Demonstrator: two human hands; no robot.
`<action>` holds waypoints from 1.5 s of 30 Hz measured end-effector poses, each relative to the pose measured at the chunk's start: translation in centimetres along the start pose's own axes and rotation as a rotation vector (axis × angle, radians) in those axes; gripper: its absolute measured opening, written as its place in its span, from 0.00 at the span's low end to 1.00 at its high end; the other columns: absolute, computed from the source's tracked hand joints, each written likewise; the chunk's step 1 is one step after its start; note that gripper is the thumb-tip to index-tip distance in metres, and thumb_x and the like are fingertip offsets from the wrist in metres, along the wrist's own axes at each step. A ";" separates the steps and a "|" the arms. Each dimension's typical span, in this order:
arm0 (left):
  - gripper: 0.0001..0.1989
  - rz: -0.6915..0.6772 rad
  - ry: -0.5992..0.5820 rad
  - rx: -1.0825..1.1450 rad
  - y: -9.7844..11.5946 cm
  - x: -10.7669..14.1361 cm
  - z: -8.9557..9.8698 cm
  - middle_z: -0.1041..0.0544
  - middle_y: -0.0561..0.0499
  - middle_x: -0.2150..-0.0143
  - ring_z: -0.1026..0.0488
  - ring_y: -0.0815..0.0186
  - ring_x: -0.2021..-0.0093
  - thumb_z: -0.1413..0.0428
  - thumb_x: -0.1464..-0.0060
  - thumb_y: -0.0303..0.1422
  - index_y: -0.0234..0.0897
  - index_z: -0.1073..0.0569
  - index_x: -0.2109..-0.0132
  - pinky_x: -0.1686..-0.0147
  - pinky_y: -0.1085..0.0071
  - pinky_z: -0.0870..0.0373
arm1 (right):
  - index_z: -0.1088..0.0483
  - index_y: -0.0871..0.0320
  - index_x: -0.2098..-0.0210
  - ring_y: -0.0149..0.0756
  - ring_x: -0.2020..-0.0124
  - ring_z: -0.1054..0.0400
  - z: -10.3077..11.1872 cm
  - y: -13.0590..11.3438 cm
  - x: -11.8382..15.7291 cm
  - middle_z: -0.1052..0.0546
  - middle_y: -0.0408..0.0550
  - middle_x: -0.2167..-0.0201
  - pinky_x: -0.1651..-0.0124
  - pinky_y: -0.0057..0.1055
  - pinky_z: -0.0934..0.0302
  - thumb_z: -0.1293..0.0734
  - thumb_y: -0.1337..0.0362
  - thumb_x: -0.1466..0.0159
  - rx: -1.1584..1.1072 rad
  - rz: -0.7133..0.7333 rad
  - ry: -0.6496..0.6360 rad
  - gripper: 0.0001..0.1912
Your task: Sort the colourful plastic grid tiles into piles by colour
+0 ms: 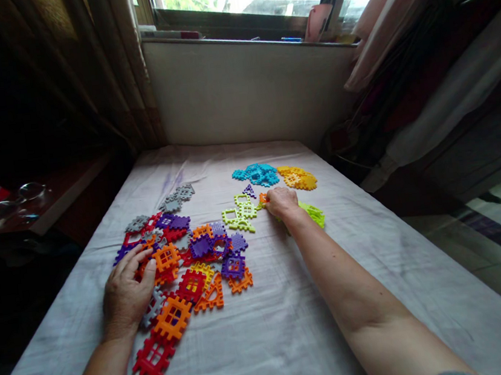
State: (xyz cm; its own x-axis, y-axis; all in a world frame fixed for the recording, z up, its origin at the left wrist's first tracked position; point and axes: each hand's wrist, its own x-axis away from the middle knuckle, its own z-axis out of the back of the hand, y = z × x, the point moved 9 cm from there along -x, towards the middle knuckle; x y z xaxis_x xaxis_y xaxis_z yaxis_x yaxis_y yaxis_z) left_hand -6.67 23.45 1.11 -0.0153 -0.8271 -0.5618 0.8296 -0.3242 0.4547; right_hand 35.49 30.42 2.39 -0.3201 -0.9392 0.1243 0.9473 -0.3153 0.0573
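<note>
My left hand (126,288) rests with its fingers apart on the left side of a mixed pile, beside an orange window-shaped piece (166,257). The pile has red, purple, orange, grey and yellow plastic pieces. My right hand (282,200) reaches to the middle of the cloth, fingers together at a small orange piece (263,198). Light green pieces (248,211) lie just left of it, and more bright green pieces (313,213) are partly behind my right forearm. A small purple triangle (249,191) sits near the fingertips.
Blue pieces (262,174) and yellow pieces (299,178) lie in heaps further back, grey ones (177,197) at the back left. A pale cloth (262,356) covers the surface. Glasses (30,191) sit on a side table at left; a pink cup (318,23) is on the windowsill.
</note>
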 end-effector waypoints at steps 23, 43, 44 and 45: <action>0.18 0.008 -0.007 0.006 0.0 0.0 0.0 0.22 0.44 0.44 0.24 0.55 0.46 0.50 0.39 0.44 0.40 0.22 0.53 0.41 0.56 0.29 | 0.24 0.48 0.48 0.45 0.40 0.34 -0.8 -6.1 3.9 0.25 0.47 0.41 0.43 0.38 0.39 0.35 0.63 0.36 -0.122 0.284 0.023 0.18; 0.18 0.011 -0.019 -0.008 0.0 0.0 -0.1 0.22 0.43 0.44 0.25 0.55 0.45 0.51 0.39 0.44 0.40 0.22 0.53 0.40 0.56 0.30 | 0.27 0.50 0.44 0.50 0.41 0.35 2.5 2.3 4.6 0.25 0.52 0.43 0.42 0.41 0.42 0.32 0.55 0.37 -0.241 0.012 0.152 0.23; 0.18 0.013 -0.021 -0.011 0.0 0.0 0.0 0.22 0.43 0.44 0.25 0.55 0.45 0.51 0.39 0.44 0.41 0.22 0.53 0.40 0.56 0.30 | 0.26 0.50 0.44 0.51 0.41 0.34 2.8 3.8 4.7 0.24 0.53 0.44 0.42 0.41 0.41 0.32 0.54 0.38 -0.232 -0.048 0.154 0.23; 0.18 0.016 -0.025 -0.013 0.0 0.0 0.0 0.22 0.43 0.44 0.25 0.55 0.44 0.51 0.39 0.44 0.41 0.22 0.53 0.40 0.56 0.30 | 0.26 0.50 0.44 0.51 0.41 0.34 2.9 5.3 4.9 0.24 0.53 0.44 0.43 0.42 0.40 0.32 0.54 0.38 -0.221 -0.102 0.152 0.23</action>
State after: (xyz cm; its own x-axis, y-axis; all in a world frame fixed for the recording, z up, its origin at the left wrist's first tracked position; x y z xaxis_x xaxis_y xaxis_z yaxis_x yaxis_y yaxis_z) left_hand -6.66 23.44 1.05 -0.0158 -0.8434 -0.5371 0.8369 -0.3050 0.4544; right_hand 38.90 24.56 6.14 -0.4235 -0.9056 -0.0224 0.8960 -0.4151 -0.1576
